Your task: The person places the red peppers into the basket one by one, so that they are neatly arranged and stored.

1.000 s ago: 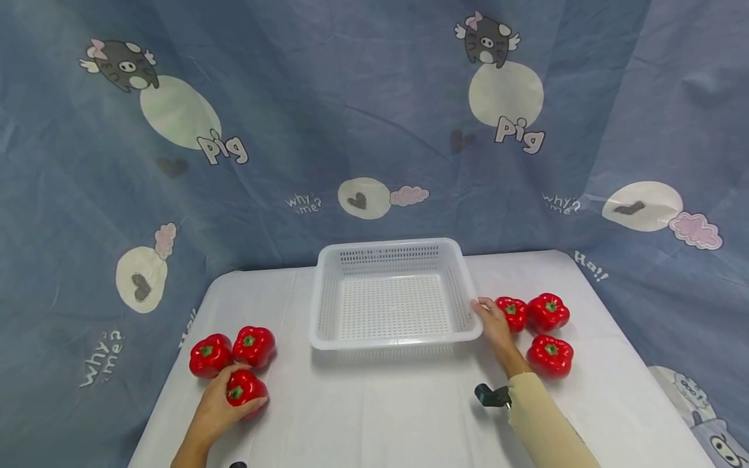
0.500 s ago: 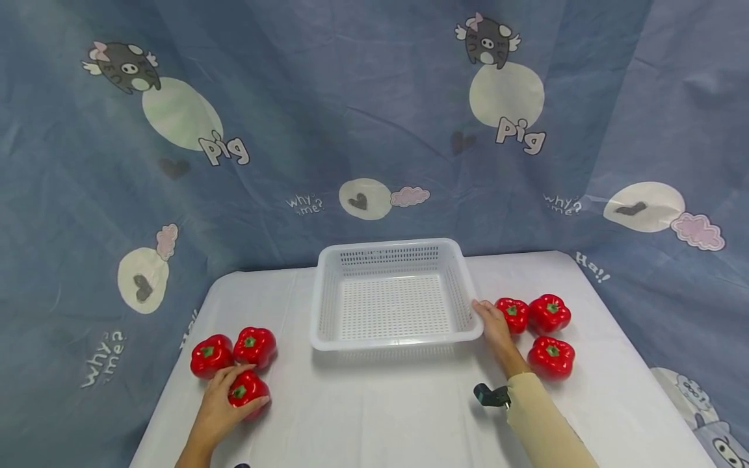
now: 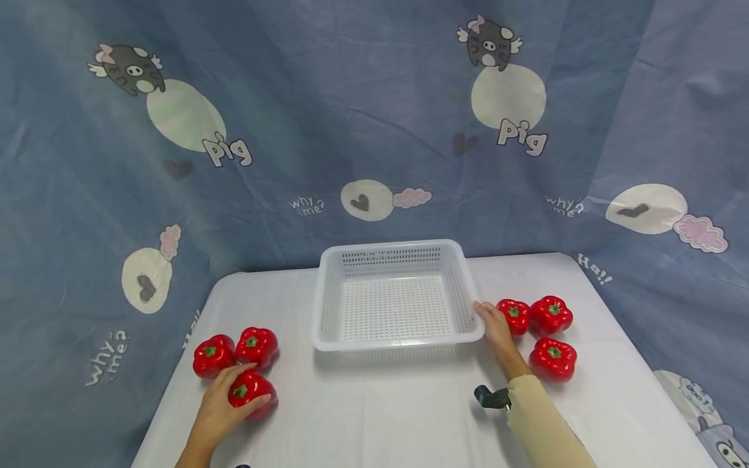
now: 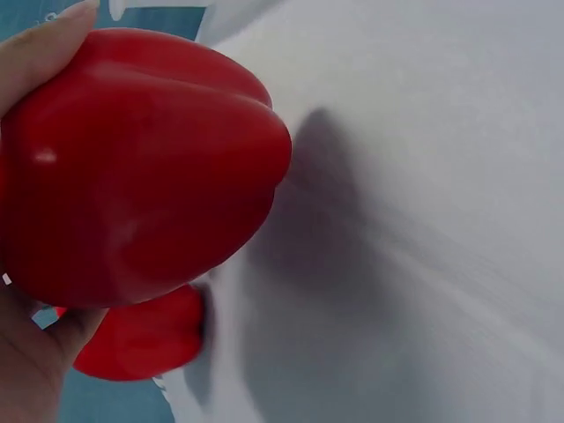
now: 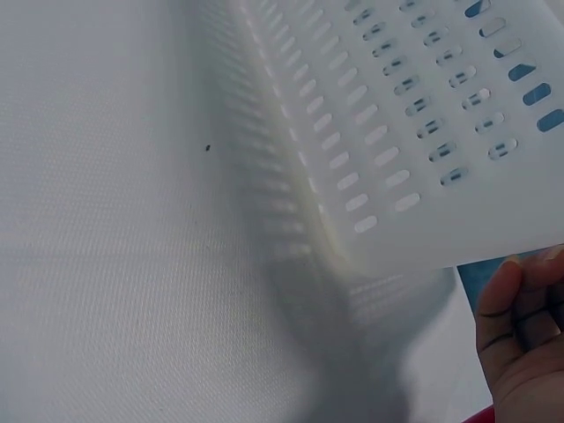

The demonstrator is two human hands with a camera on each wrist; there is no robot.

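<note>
At the left of the white table my left hand [image 3: 219, 413] grips a red bell pepper [image 3: 253, 392] between thumb and fingers. In the left wrist view this pepper [image 4: 145, 167] looks tilted and stands off the cloth, its shadow to the right. Two more red bell peppers, one at the far left [image 3: 213, 357] and one beside it [image 3: 257, 346], lie just behind that hand. A white perforated plastic basket [image 3: 398, 342] stands at the back middle. My right hand [image 3: 496, 328] holds its right rim; in the right wrist view curled fingers [image 5: 500, 304] meet the basket's edge [image 5: 476, 238].
Right of the right forearm lie three red bell peppers: one behind the hand [image 3: 513, 317], one farther right [image 3: 551, 314], one nearer [image 3: 552, 359]. A blue printed cloth [image 3: 374, 130] hangs behind the table [image 3: 374, 416]. A dark wrist camera mount [image 3: 491, 396] juts from the right sleeve.
The pepper in my left hand has shifted slightly right and tipped, showing more of its side. My right hand and the basket stay in place; the whole view shifts a little.
</note>
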